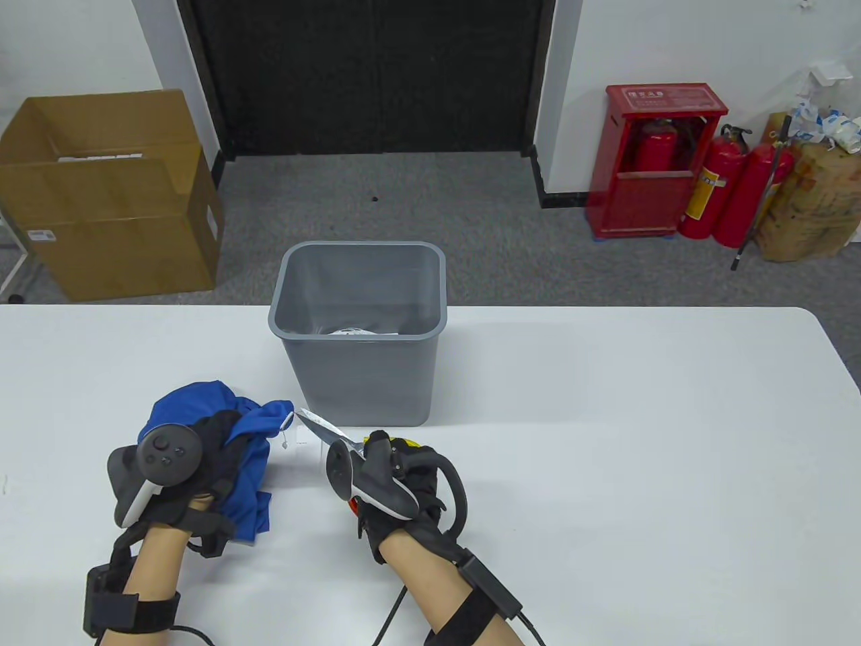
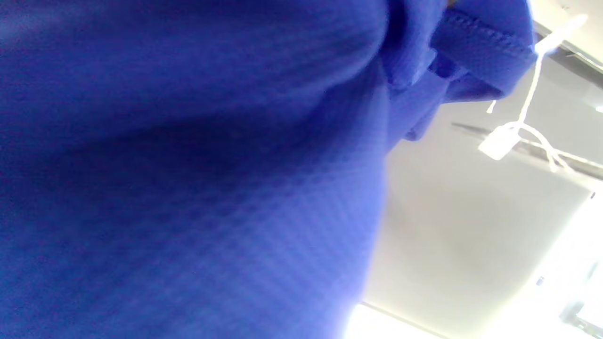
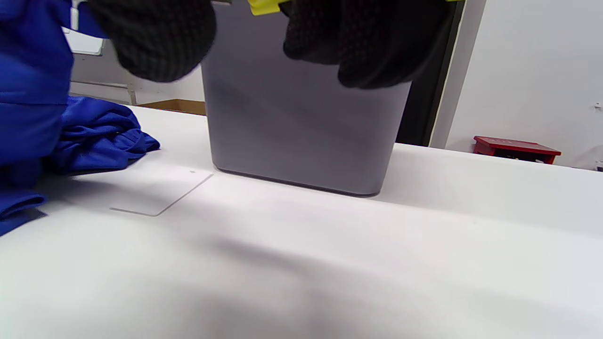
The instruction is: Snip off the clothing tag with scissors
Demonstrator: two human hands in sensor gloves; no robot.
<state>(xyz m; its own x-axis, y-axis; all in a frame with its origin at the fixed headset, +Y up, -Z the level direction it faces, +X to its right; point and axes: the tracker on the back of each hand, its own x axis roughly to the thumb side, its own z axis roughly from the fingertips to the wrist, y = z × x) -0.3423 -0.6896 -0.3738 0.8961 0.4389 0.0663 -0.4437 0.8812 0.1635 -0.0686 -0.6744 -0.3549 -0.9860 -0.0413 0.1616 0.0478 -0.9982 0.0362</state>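
Observation:
My left hand [image 1: 218, 437] grips a bunched blue garment [image 1: 252, 431] and holds its edge a little above the white table [image 1: 605, 437]. A white string with a small fastener [image 2: 499, 141] hangs from the garment's hem [image 2: 480, 42]. My right hand [image 1: 397, 478] grips scissors [image 1: 326, 429] with a yellow handle [image 3: 264, 5]; the blade tips point left at the string [image 1: 288, 431]. A white tag card [image 3: 160, 193] lies flat on the table under the string. I cannot tell whether the string still joins the card. The garment fills the left wrist view.
A grey bin [image 1: 363, 377] stands on the table just behind the scissors, with white scraps inside; it also shows in the right wrist view [image 3: 301, 127]. On the floor beyond are a cardboard box [image 1: 107, 202] and red fire extinguishers [image 1: 733, 195].

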